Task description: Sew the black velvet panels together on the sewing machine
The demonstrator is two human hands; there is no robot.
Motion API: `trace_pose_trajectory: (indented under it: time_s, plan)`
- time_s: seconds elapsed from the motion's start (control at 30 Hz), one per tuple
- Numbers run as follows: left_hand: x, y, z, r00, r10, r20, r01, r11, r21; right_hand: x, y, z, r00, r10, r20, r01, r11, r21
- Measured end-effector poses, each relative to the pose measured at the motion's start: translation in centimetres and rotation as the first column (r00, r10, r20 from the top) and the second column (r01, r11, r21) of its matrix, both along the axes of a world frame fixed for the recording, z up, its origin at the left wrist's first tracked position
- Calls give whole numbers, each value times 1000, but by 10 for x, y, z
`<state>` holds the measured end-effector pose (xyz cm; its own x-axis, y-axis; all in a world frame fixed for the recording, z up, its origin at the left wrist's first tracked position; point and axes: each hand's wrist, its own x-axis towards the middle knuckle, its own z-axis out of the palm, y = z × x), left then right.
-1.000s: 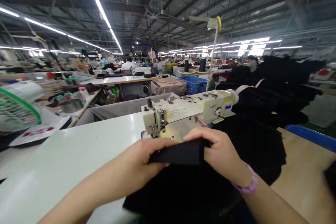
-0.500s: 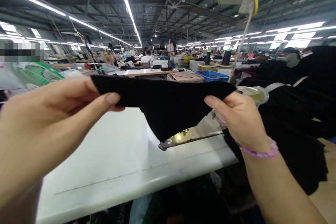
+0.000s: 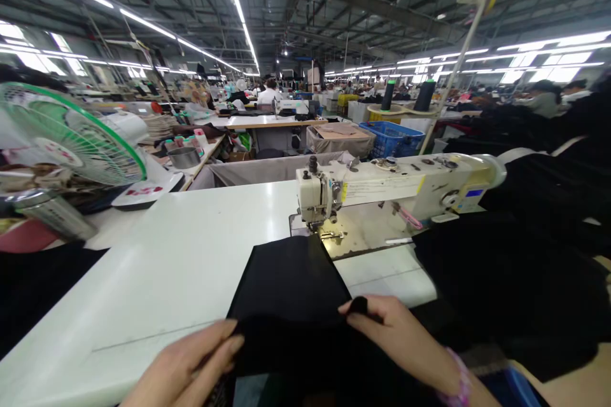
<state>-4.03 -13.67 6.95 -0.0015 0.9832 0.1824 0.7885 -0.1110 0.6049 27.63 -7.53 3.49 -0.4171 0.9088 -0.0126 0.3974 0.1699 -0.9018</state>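
Observation:
A piece of black fabric (image 3: pixel 291 276) lies over the front edge of the white sewing table (image 3: pixel 200 235), its far end close to the needle area of the sewing machine (image 3: pixel 382 184). My left hand (image 3: pixel 200 356) pinches the fabric's left edge between thumb and fingers. At the right edge my right hand (image 3: pixel 382 324) grips it too, with a bit of black cloth bunched between thumb and forefinger. A beaded bracelet circles the right wrist. The near part of the fabric hangs below the table edge and blends into the dark there.
A green fan (image 3: pixel 81 140) and a silver can (image 3: pixel 52 213) stand at the left. Black cloth (image 3: pixel 515 286) is piled on the right. Behind the machine are a blue basket (image 3: pixel 394 138), thread cones (image 3: pixel 424 96) and a thread stand pole (image 3: pixel 451 76). Other people sit farther back.
Both hands have come down and nearer, lowering the black fabric from up in front of the camera to the table edge. The sewing machine behind it now shows.

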Motion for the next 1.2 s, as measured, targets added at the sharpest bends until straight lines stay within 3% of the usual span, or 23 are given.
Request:
trace_pose_trajectory:
  time_s: [0.07, 0.17, 0.3, 0.47, 0.63, 0.7, 0.77, 0.8, 0.87, 0.97, 1.07, 1.2]
  plan:
    - [-1, 38, 0, 994, -4, -107, -5, 996, -84, -15, 28, -14, 994, -103, 46, 97, 990, 104]
    - [2, 93, -2, 917, 89, -389, -162, 974, -158, -39, 70, -28, 969, -235, 73, 209, 943, 258]
    - [4, 138, -17, 826, 165, -540, -279, 951, -136, -67, 108, -40, 938, -338, 74, 288, 881, 376]
    - [-5, 148, -32, 839, 135, -527, -257, 952, -167, -84, 118, -55, 921, -387, 55, 321, 830, 456]
    - [0, 133, -22, 825, 147, -546, -261, 955, -138, -80, 103, -60, 955, -294, -34, 268, 811, 520]
    - [11, 133, -13, 893, 116, -436, -157, 986, -61, -77, 93, -58, 971, -229, -69, 230, 810, 539]
    - [24, 141, -6, 978, -51, -204, 50, 999, -10, -75, 85, -55, 979, -182, -92, 203, 810, 551]
    - [31, 147, -4, 983, -165, -76, 164, 986, -13, -74, 82, -54, 981, -167, -101, 195, 810, 553]
    - [44, 162, -1, 930, -349, 114, 357, 932, -60, -74, 77, -51, 983, -145, -115, 184, 813, 553]
    - [57, 181, -1, 832, -505, 231, 543, 826, -151, -74, 76, -49, 983, -128, -132, 180, 819, 545]
    - [61, 193, -3, 774, -571, 274, 625, 759, -182, -73, 77, -50, 980, -128, -152, 190, 829, 526]
    - [59, 201, -8, 748, -585, 314, 655, 728, -202, -72, 79, -51, 973, -146, -181, 217, 844, 490]
